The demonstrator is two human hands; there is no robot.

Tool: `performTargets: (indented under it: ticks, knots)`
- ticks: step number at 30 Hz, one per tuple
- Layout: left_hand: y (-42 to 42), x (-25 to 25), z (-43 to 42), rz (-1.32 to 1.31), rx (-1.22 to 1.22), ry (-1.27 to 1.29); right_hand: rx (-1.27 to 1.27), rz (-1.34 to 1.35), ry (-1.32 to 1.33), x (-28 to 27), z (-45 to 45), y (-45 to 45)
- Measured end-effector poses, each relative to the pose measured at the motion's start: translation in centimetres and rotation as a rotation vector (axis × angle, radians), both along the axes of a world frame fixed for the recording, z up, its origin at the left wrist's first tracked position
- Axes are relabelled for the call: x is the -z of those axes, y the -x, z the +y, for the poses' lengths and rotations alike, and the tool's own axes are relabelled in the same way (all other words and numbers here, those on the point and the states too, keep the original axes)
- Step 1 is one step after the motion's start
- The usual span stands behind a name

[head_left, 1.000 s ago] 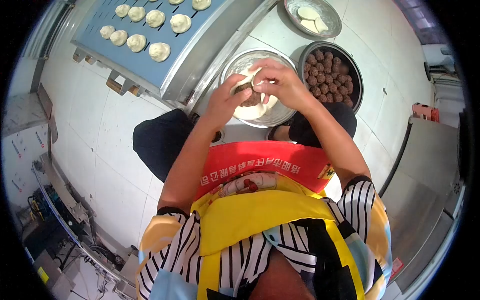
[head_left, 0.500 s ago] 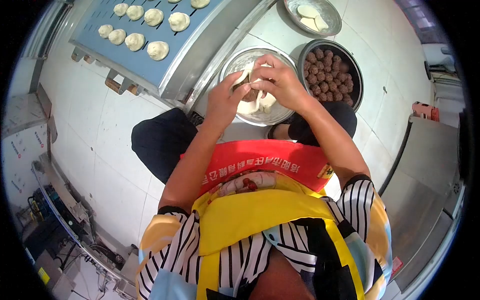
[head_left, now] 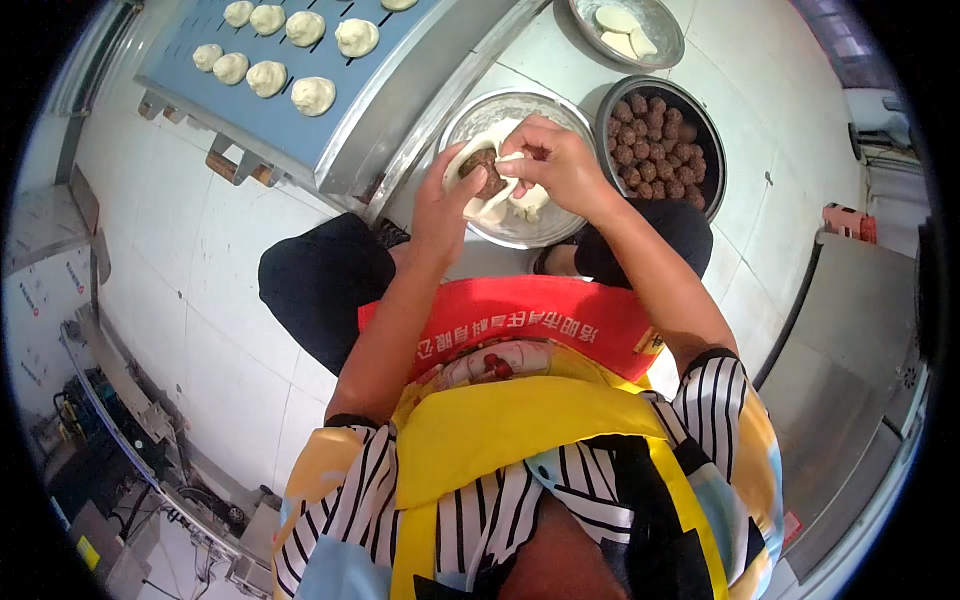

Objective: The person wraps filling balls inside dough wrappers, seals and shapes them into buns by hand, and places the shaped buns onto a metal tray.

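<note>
A round dough wrapper (head_left: 482,207) with a ball of brown filling (head_left: 486,174) in it is held above a floured metal bowl (head_left: 463,122). My left hand (head_left: 440,208) cups the wrapper from the left, its thumb at the filling. On the right side, my right hand (head_left: 556,166) pinches the wrapper's edge between thumb and fingers. The filling shows through the open top of the wrapper. More pale dough (head_left: 530,203) lies in the bowl beneath my hands.
A dark round pan of brown filling balls (head_left: 655,150) stands right of the bowl. Behind it is a metal bowl with flat dough pieces (head_left: 618,28). Shaped dough buns (head_left: 313,95) sit on a blue slotted tray (head_left: 250,130) at upper left.
The wrapper and my left hand have turned and shifted slightly left, so more of the filling shows. My right hand has moved its pinch along the dough edge.
</note>
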State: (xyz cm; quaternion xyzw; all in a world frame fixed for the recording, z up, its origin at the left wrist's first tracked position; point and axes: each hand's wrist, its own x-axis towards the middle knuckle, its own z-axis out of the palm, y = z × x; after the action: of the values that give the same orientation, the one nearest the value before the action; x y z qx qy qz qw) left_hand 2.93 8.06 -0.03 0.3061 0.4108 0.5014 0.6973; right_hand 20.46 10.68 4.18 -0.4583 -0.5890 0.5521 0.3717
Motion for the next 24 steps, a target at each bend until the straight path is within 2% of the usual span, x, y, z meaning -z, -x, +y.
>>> performTargets:
  ticks: [3, 6, 9, 12, 15, 18, 24]
  knots:
    - [0.7, -1.5, 0.6, 0.05, 0.092, 0.022, -0.029, 0.057, -0.116, -0.3, 0.4, -0.1]
    - [1.5, -2.1, 1.2, 0.07, 0.215, 0.05, -0.026, -0.046, -0.11, -0.2, 0.1, 0.0]
    - [0.8, -1.3, 0.9, 0.124, 0.101, 0.003, 0.021, -0.162, -0.158, -0.4, -0.2, 0.3]
    - [0.5, -0.5, 0.8, 0.384, 0.039, -0.101, 0.044, -0.119, 0.085, -0.6, 0.1, 0.6]
    - [1.0, 0.1, 0.9, 0.546, 0.121, -0.192, -0.06, -0.181, -0.044, 0.5, 0.1, 0.5]
    - [1.5, -0.7, 0.9, 0.474, 0.243, -0.149, -0.073, -0.067, -0.062, 1.2, -0.5, 0.5]
    - [1.8, -1.4, 2.1, 0.434, 0.41, -0.164, -0.064, -0.089, -0.222, 0.7, -1.0, 0.7]
